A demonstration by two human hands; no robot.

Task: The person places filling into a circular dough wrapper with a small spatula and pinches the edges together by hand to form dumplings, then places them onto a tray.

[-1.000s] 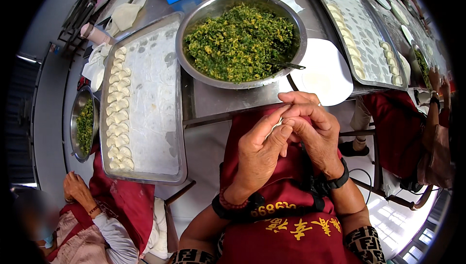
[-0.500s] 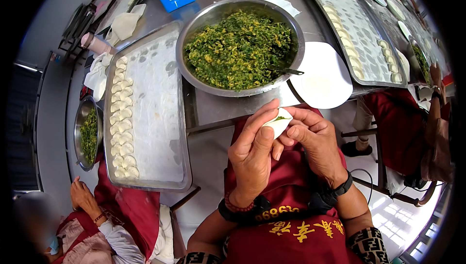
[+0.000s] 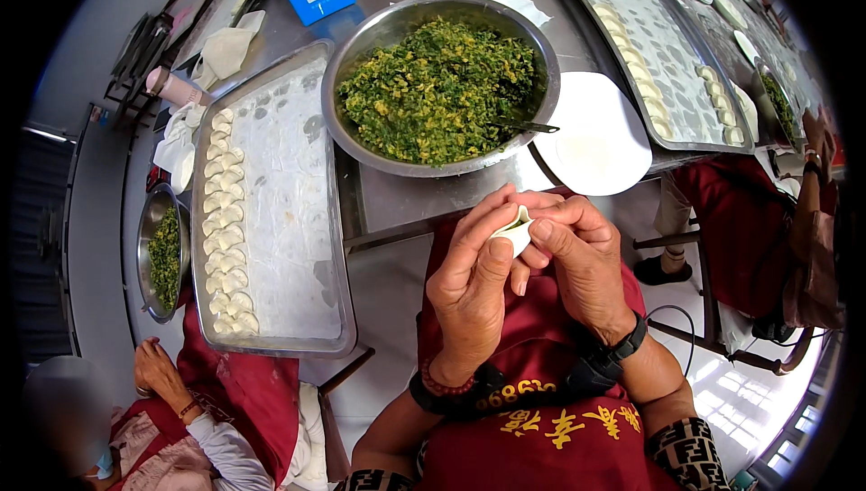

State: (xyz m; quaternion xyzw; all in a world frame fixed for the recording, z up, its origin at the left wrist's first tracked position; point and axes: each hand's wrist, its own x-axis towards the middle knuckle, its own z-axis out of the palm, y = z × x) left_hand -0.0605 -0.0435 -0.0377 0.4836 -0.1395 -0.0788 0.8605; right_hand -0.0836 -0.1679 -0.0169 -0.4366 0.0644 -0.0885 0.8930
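1. The steel surface [image 3: 397,207] fills the upper half, from about 10 to 2 o'clock.
2. A long tray [image 3: 289,220] lies at 9 o'clock, with dumplings [image 3: 224,220] lined up along its left edge.
3. A second tray [image 3: 672,49] sits at 1 o'clock, with dumplings in rows along its edges.
4. A big steel bowl [image 3: 361,130] at 12 o'clock holds chopped green filling [image 3: 437,85]; a utensil handle [image 3: 528,126] sticks out at its right rim.
5. A white plate [image 3: 595,139] lies just right of the bowl, touching its rim.
6. A smaller bowl [image 3: 144,256] of filling stands at 9 o'clock, beside another person's red apron [image 3: 234,383].
7. Left hand [image 3: 469,288], at centre: grip closed, thumb and fingers pinching the wrapper [image 3: 516,231].
8. Right hand [image 3: 582,265]: grip closed on the same wrapper from the right side.
9. The wrapper, folded and white, sits between both hands' fingertips, held above the lap just below the surface's near edge.
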